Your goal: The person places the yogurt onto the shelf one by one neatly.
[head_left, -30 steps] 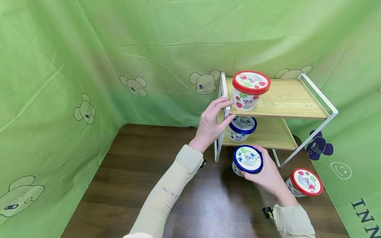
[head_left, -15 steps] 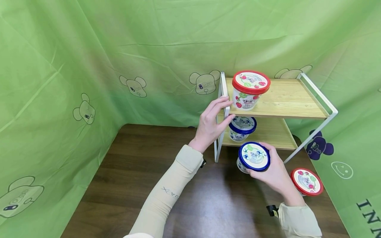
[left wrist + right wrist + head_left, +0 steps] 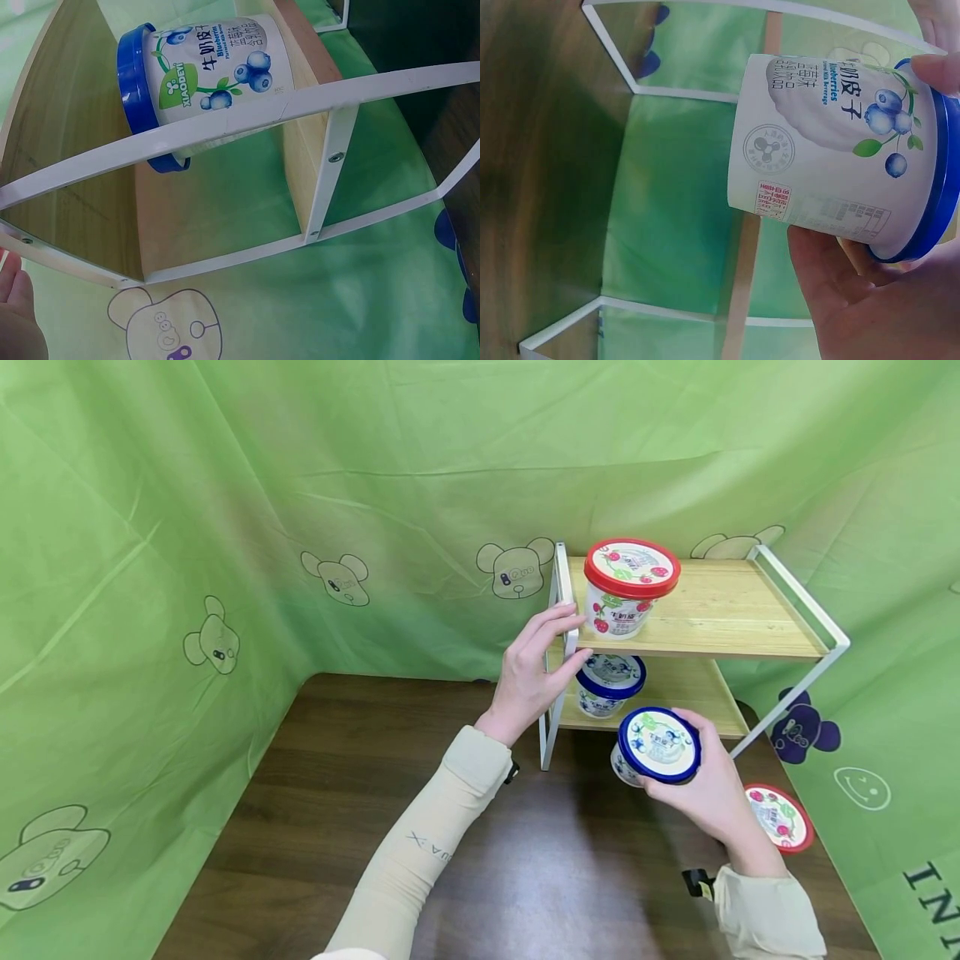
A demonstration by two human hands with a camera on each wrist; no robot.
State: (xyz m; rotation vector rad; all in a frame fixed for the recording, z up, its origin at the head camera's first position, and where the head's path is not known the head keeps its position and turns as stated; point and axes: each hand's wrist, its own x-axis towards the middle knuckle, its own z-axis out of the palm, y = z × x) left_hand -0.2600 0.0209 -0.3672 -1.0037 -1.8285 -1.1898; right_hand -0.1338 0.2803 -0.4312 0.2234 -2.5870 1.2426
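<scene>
My right hand (image 3: 708, 789) grips a blueberry milk tub (image 3: 658, 745) with a blue lid, its fingers and thumb around the lid rim. In the right wrist view this tub (image 3: 817, 157) is lifted above the table in front of the shelf rack. At the rack's upper left front corner, my left hand (image 3: 525, 677) holds the two-tier wooden rack (image 3: 742, 614), thumb and fingers on either side of the white post. A red-lidded tub (image 3: 626, 602) stands on the top shelf beside the left fingers. Below it, a second blue-lidded tub (image 3: 606, 687) stands on the lower shelf.
Another red-lidded tub (image 3: 782, 818) sits on the dark wooden table (image 3: 360, 760) at the right, partly hidden by the right hand. Green printed cloth (image 3: 420, 485) hangs behind and along the sides. The rack's white metal leg (image 3: 787, 693) slants down on the right.
My right hand has carried the blue-lidded tub rightward and slightly up, covering more of the red-lidded tub on the table. The left hand stays at the rack corner.
</scene>
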